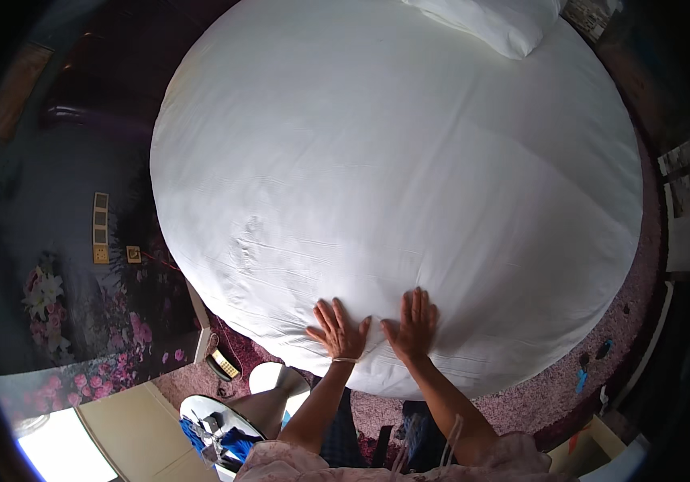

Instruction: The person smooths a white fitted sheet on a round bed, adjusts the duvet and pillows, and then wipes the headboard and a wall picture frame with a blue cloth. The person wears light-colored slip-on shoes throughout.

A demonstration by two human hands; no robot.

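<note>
Before me lies a large round mattress covered with a white sheet (375, 181). My left hand (342, 337) rests palm down on the sheet close to the near edge, fingers spread, with a bracelet at the wrist. A short way to the right, my right hand (412, 325) also presses flat on the cloth, thumb apart from the fingers. The two thumbs point towards each other without touching. Wrinkles run across the sheet left of my left hand, and a long crease extends away from my right hand. A white pillow (501, 27) lies at the far edge.
Pink carpet (574, 361) surrounds the bed. At the lower left are a telephone (223, 364) on the floor and a small round table (200, 410) with blue cloth on it. Wall sockets (133, 254) are on the floral wall. An open box (586, 449) stands at lower right.
</note>
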